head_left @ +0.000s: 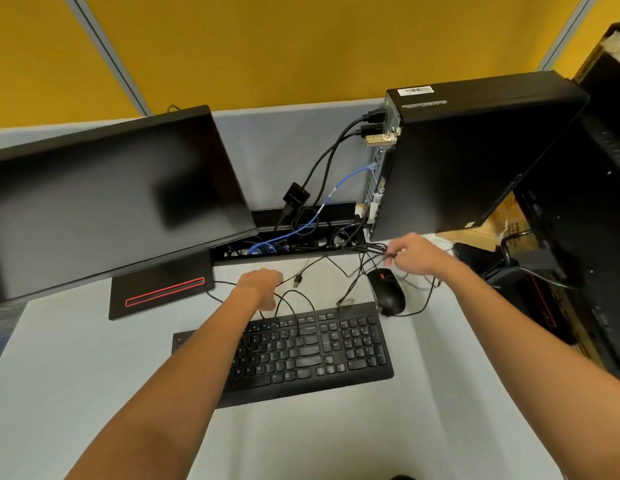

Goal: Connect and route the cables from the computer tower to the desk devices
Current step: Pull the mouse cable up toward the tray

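A black computer tower (475, 157) stands at the desk's back right, its rear ports facing left with black cables (331, 157) and a blue network cable (350, 174) plugged in. A dark monitor (104, 202) sits at the left. A black keyboard (301, 348) and black mouse (388, 292) lie in front. Thin black cables (350, 282) tangle between them, with a loose USB plug (297, 280) lying on the desk. My right hand (419, 252) pinches thin cables below the tower. My left hand (262, 285) is closed on a thin cable behind the keyboard.
A black cable tray (301, 216) runs along the desk's back slot, full of wires, with a small black adapter (296, 195) hanging above it. Dark equipment and cardboard boxes (488, 230) crowd the right side. Yellow partition walls (267, 46) stand behind the desk.
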